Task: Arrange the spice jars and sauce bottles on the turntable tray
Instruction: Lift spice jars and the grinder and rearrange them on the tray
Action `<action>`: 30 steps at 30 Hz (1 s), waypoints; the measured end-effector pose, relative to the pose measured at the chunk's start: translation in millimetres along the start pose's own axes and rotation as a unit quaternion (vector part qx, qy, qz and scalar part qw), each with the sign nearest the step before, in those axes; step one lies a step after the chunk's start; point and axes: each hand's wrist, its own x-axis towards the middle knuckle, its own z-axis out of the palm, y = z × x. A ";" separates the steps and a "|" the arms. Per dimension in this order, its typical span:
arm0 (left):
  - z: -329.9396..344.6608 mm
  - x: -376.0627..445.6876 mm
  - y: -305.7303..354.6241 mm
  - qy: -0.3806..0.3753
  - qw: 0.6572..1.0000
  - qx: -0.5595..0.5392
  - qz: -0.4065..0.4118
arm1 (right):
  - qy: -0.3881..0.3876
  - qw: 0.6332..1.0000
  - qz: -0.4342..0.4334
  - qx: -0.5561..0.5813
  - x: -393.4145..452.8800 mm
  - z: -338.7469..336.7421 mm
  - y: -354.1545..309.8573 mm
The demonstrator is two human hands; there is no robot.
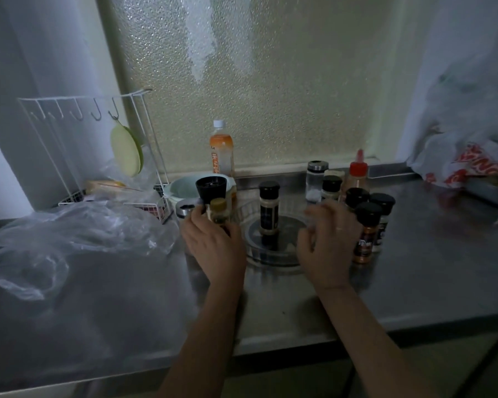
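While the left hand [213, 248] clasps a gold-capped glass jar [219, 214], the right hand [325, 248] spreads empty over the round clear turntable [273, 255].

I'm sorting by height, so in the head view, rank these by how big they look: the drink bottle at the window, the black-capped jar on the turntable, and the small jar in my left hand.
1. Drink bottle, though farthest.
2. Black-capped jar.
3. Small jar, partly hidden by the left hand.

Brushed steel counter [414, 268], clear plastic turntable tray [273, 258], pebbled frosted glass window [270, 81], crinkled plastic bag [69, 239].
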 end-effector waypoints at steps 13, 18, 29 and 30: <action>-0.2 -2.4 6.3 -0.109 0.990 0.038 -0.078 | 0.077 0.927 0.348 -0.116 5.0 -7.2 24.3; -7.2 -1.4 11.4 -0.115 0.984 -0.013 -0.135 | 0.043 0.911 0.397 -0.100 4.5 -5.3 33.1; -17.4 -2.0 28.0 -0.050 0.985 -0.156 -0.061 | 0.034 0.963 0.180 0.196 4.4 -5.9 13.2; -15.5 -4.5 29.7 -0.075 0.981 -0.174 -0.028 | -0.022 0.966 0.168 0.197 3.9 -2.2 13.2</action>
